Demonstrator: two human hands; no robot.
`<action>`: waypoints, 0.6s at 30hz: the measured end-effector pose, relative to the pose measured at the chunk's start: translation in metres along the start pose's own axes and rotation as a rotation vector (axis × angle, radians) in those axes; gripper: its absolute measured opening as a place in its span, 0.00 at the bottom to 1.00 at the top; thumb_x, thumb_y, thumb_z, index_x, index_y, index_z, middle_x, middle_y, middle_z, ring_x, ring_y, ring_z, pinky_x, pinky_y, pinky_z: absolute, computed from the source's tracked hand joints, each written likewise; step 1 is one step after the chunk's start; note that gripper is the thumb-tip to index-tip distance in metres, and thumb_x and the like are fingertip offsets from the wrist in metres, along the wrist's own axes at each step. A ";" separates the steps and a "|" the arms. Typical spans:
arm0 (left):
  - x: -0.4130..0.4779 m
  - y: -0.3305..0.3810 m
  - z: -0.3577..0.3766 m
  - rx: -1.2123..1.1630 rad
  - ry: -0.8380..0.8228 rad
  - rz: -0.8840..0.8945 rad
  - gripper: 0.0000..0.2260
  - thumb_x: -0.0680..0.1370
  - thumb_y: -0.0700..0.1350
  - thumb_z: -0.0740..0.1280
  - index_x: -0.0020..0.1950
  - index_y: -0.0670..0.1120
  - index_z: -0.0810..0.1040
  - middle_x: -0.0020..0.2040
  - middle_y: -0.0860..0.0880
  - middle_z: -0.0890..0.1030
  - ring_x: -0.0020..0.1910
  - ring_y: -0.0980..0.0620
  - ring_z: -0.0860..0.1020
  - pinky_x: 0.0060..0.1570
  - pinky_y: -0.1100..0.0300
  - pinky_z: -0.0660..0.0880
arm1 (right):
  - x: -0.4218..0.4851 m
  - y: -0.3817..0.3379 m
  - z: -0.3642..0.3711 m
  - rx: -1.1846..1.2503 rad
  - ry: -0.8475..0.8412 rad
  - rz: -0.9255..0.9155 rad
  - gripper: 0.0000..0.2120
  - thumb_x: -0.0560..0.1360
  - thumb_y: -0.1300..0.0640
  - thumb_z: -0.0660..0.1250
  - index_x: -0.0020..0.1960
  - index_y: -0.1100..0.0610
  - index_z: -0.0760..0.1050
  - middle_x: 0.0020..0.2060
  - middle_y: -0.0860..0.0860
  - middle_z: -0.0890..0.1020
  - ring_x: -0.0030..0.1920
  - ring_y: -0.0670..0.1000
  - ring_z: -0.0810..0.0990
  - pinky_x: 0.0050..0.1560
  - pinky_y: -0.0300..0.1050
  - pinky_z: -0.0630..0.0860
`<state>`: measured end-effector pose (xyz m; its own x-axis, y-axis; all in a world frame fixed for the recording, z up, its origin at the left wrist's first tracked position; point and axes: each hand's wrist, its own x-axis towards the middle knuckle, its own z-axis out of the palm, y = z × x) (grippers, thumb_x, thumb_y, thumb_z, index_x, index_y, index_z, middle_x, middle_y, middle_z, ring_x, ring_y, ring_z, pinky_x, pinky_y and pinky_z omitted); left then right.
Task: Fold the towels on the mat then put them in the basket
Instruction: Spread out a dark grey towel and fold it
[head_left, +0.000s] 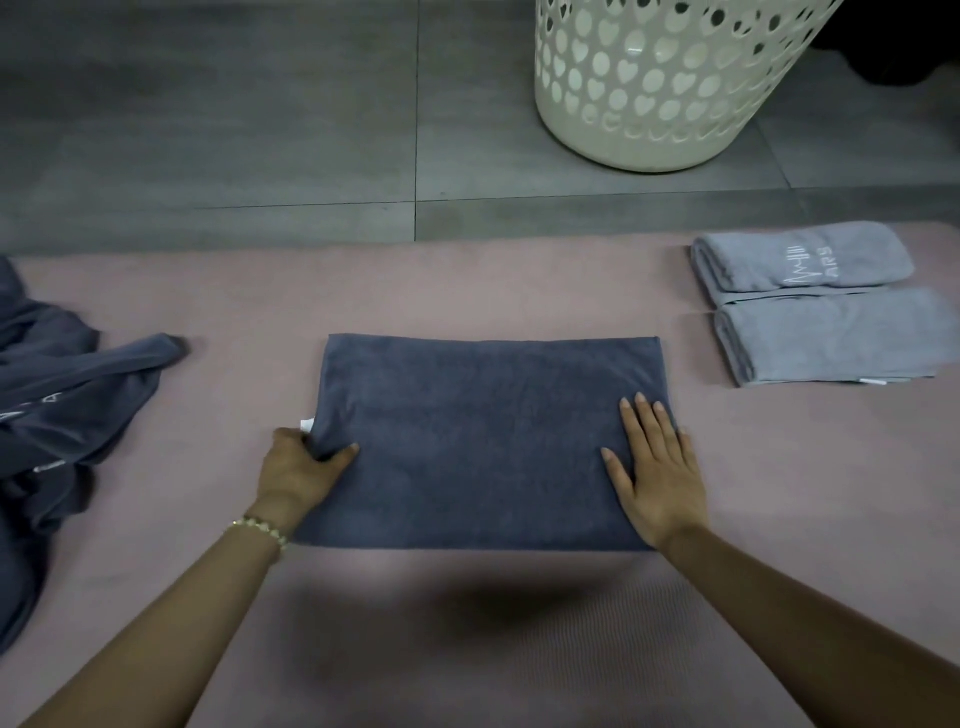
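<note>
Blue towel (467, 441) folded flat on pink mat (467, 291), white basket (649, 104) beyond

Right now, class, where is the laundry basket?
In the head view, the white laundry basket stands on the tiled floor at upper right, beyond the folded light-grey towels.

On the mat (234, 291), a half-folded towel (478, 441) lies between the unfolded pile (57, 405) left and two folded towels (810, 306) right, basket (665, 88) behind.

The rear light grey folded towel (800, 262) carried white embroidery: the letters "ARS", turned sideways, beside a jagged waveform logo. The crumpled dark blue towel (67, 410) showed pale stitching, one letter like an "A", the rest lost in folds. The white tag (306, 424) at the edge of the flat dark blue towel (483, 441) was too small to read.
</note>
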<state>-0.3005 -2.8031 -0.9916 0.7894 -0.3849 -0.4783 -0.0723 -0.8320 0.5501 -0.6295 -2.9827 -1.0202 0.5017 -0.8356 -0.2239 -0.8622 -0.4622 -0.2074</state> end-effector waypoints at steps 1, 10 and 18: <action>-0.001 0.002 -0.004 -0.021 -0.069 -0.021 0.18 0.71 0.48 0.75 0.51 0.36 0.77 0.49 0.42 0.80 0.48 0.44 0.78 0.46 0.55 0.72 | 0.000 0.000 0.000 0.002 -0.004 0.006 0.40 0.66 0.28 0.23 0.74 0.46 0.32 0.75 0.42 0.38 0.74 0.43 0.35 0.75 0.45 0.35; -0.061 0.085 -0.005 -0.491 -0.510 0.301 0.14 0.77 0.39 0.66 0.62 0.49 0.72 0.53 0.52 0.82 0.48 0.58 0.81 0.43 0.68 0.78 | -0.002 -0.025 -0.031 0.623 0.181 -0.011 0.15 0.79 0.52 0.61 0.64 0.56 0.73 0.62 0.50 0.76 0.61 0.47 0.74 0.67 0.49 0.68; -0.114 0.113 0.074 -0.306 -0.619 0.571 0.14 0.79 0.45 0.64 0.63 0.57 0.71 0.46 0.52 0.77 0.47 0.56 0.77 0.52 0.60 0.75 | 0.015 -0.036 -0.056 1.574 -0.502 0.586 0.34 0.75 0.31 0.49 0.59 0.57 0.77 0.53 0.55 0.82 0.53 0.55 0.80 0.51 0.50 0.77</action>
<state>-0.4437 -2.8827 -0.9254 0.2062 -0.9278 -0.3110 -0.1178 -0.3391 0.9333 -0.5946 -2.9949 -0.9632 0.4096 -0.4666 -0.7839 -0.1907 0.7965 -0.5737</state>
